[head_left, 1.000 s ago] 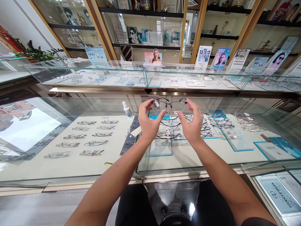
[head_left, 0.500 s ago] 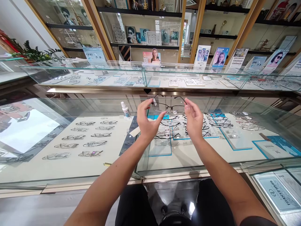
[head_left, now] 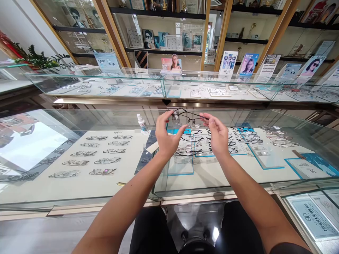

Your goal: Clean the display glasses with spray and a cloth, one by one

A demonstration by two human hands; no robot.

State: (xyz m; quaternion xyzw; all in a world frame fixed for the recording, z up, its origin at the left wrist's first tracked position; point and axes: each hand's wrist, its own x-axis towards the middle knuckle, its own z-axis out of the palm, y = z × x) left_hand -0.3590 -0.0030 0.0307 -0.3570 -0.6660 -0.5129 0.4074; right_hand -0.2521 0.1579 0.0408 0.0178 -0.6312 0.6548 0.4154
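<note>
A pair of thin dark-rimmed eyeglasses [head_left: 194,121] is held up over the glass display counter, between my two hands. My left hand [head_left: 167,137] pinches the left end near a small white tag, its thumb pointing in towards the lower rim. At the other end, my right hand [head_left: 219,135] has its fingers and thumb closed on the right side, around a temple arm. The upper dark line slants across behind the lenses. Rows of eyeglasses [head_left: 188,152] lie beneath, partly covered by my hands.
Left of my hands stands a white spray bottle [head_left: 142,123]. More eyeglasses [head_left: 107,160] sit in rows at left. A gold pen-like item [head_left: 121,184] lies near the front. Behind is another glass showcase [head_left: 119,92]; a framed certificate [head_left: 309,215] is at lower right.
The fingers of my right hand have shifted inward to the left, and the right temple arm appears swung in towards the lenses. My left hand keeps its hold almost unmoved.
</note>
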